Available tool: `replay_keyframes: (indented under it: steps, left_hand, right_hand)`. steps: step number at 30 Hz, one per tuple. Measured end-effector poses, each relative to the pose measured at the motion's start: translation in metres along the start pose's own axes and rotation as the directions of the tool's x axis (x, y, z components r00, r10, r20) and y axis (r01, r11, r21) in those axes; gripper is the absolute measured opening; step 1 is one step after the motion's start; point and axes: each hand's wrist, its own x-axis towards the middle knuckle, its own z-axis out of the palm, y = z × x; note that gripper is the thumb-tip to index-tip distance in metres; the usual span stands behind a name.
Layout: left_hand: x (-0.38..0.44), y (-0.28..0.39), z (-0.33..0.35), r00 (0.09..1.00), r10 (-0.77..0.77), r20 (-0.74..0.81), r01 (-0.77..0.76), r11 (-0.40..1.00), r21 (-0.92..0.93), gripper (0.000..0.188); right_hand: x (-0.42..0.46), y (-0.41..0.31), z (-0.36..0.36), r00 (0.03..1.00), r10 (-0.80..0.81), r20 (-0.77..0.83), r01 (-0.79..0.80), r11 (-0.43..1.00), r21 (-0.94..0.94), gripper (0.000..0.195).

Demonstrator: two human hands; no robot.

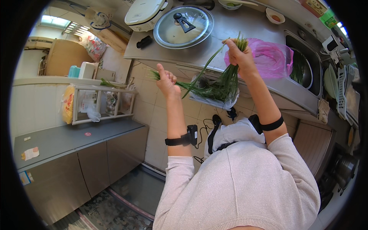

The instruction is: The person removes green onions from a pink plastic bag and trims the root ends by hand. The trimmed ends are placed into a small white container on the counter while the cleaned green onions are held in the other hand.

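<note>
My right hand (240, 56) grips a thick bunch of long green stalks, which look like chives (230, 79), near one end. The leafy part hangs down over a bin (212, 103) lined with a plastic bag, standing against the counter. My left hand (168, 82), further left and lower, is closed round a few of the same stalks, whose ends stick out past its fingers. Between the hands, some stalks cross above the bin. A crumpled pink plastic bag (266, 59) lies on the counter beside my right hand.
On the steel counter (218, 34) stand a pan with a glass lid (184, 26), a white electric appliance (146, 13), a black object (144, 42) and a bowl with an egg (275, 16). The sink (313, 82) at the right holds a basin with greens. A shelf rack (100, 88) is at the left.
</note>
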Motion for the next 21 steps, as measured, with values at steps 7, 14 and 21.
replay_keyframes:
  steps: [7, 14, 21]
  left_hand:
    - [-0.013, 0.014, 0.008, 0.966, -0.014, 0.259, -0.030, 0.986, 0.163, 0.026]
    - [-0.067, 0.014, 0.066, 0.810, -0.173, 0.561, -0.039, 0.938, 0.345, 0.017]
    - [-0.060, 0.011, 0.064, 0.842, -0.231, 0.487, 0.070, 0.943, 0.326, 0.013]
  right_hand:
    - [0.002, -0.011, -0.005, 0.987, -0.014, 0.160, 0.028, 0.996, -0.084, 0.020]
    - [-0.007, 0.000, 0.021, 0.970, -0.001, 0.244, 0.056, 0.974, -0.219, 0.021]
    - [-0.009, 0.017, 0.020, 0.962, -0.120, 0.247, 0.210, 0.900, -0.382, 0.019]
